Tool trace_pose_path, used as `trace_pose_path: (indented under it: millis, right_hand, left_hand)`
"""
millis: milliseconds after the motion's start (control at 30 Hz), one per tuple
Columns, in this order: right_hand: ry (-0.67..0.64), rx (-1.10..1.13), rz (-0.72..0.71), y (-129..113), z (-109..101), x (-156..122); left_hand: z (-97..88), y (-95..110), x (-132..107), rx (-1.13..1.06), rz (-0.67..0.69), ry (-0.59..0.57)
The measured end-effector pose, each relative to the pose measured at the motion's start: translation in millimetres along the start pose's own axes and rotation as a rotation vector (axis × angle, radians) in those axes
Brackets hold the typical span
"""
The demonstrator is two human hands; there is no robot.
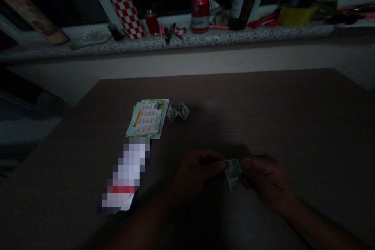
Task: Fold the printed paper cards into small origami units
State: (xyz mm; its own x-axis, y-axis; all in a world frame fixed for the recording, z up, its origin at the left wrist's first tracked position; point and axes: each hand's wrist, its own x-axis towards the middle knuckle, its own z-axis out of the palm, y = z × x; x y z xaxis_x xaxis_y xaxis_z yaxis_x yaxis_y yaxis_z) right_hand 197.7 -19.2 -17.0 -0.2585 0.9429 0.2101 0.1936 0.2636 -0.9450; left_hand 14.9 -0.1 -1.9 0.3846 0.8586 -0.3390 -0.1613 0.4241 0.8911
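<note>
A small folded paper piece (pixel 233 172), printed in green and white, is pinched between both hands over the dark wooden table (pixel 278 113). My left hand (pixel 199 168) grips its left edge between thumb and fingers. From the right, my right hand (pixel 265 175) holds the opposite edge, its fingertips partly hidden. The paper tapers to a point at the bottom. Farther off and to the left lies a stack of printed calendar cards (pixel 149 119). Two small folded paper pieces (pixel 184 111) rest beside that stack. Dim light blurs the fold details.
A lit phone (pixel 129 175), its screen pixelated, lies left of my left forearm. Behind the table, a granite windowsill (pixel 181 43) carries a red drink can (pixel 200 13), a dark bottle (pixel 238 6), a red-and-white checkered cylinder (pixel 127 15) and a yellow container (pixel 297 15).
</note>
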Motion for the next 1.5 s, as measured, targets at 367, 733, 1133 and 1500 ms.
trace_pose_path:
  millis: [367, 733, 1133, 1500]
  right_hand:
    - [-0.260, -0.020, -0.065, 5, 1, 1]
    - [-0.252, -0.154, -0.158, 2, 5, 1]
    - [-0.261, -0.193, -0.200, 0, 9, 4]
    - [-0.269, -0.075, -0.147, -2, 6, 5]
  left_hand:
    - [-1.4, -6, 3, -0.127, -0.050, 0.065]
    - [2.8, -5, 2, -0.192, -0.056, 0.056]
    - [2.9, -7, 5, -0.296, -0.067, 0.085]
    - [1.8, -5, 7, -0.432, -0.126, 0.055]
